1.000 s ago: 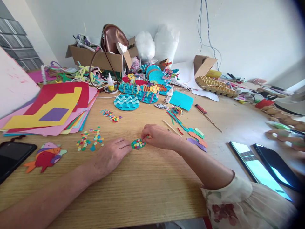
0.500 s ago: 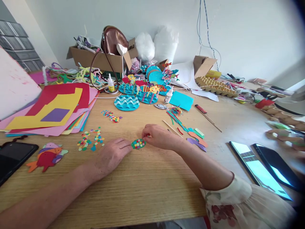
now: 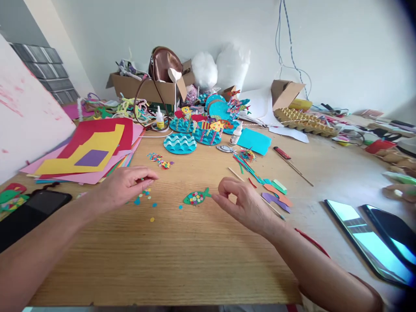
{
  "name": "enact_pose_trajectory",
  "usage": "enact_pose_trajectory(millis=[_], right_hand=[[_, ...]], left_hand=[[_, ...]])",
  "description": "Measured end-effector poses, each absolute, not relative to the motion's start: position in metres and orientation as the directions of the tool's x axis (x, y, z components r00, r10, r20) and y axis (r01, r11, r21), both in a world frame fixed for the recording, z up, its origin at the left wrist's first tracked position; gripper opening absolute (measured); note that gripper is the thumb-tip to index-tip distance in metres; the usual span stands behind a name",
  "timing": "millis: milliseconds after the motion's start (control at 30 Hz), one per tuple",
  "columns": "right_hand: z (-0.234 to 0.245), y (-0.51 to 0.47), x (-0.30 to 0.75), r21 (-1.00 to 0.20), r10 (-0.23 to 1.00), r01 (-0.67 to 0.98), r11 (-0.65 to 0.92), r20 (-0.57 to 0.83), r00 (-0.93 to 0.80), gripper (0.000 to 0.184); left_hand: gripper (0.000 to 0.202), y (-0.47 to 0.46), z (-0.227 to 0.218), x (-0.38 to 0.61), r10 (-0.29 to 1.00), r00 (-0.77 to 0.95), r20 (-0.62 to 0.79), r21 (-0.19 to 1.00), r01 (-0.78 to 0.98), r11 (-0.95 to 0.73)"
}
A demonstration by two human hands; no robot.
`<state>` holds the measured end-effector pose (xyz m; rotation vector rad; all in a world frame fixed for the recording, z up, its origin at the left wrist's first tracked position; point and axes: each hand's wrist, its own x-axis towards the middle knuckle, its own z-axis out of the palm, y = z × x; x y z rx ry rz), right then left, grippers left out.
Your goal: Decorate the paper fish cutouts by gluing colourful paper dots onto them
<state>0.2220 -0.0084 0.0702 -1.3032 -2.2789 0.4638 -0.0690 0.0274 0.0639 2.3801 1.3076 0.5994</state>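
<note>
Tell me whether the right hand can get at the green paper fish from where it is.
Probably yes: the right hand is right beside the green paper fish, at its tail end, and nothing visible stands between them.

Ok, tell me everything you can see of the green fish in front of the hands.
The green fish looks like a flat paper or card cutout, with a pointed head and a forked tail. Round dots in red, pink, yellow and pale tones cover its middle; head and tail are mostly bare green. It lies on the wooden table, head to the left of the picture. The left hand is clear of it; the right hand's fingertips are at the tail, contact unclear.
</note>
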Motion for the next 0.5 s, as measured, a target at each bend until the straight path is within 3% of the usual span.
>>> enact_pose_trajectory(millis=[233, 500], right_hand=[[0.047, -0.021, 0.214, -0.418, 0.739, 0.610, 0.673, 0.343, -0.580, 0.020], [0.031, -0.020, 0.211, -0.346, 0.682, 0.587, 0.732, 0.361, -0.636, 0.020]], left_hand=[[0.056, 0.028, 0.082, -0.098, 0.940, 0.310, 0.141, 0.563, 0.756, -0.334], [0.028, 0.036, 0.061, -0.107, 0.880, 0.474, 0.032, 0.228, 0.854, -0.469]])
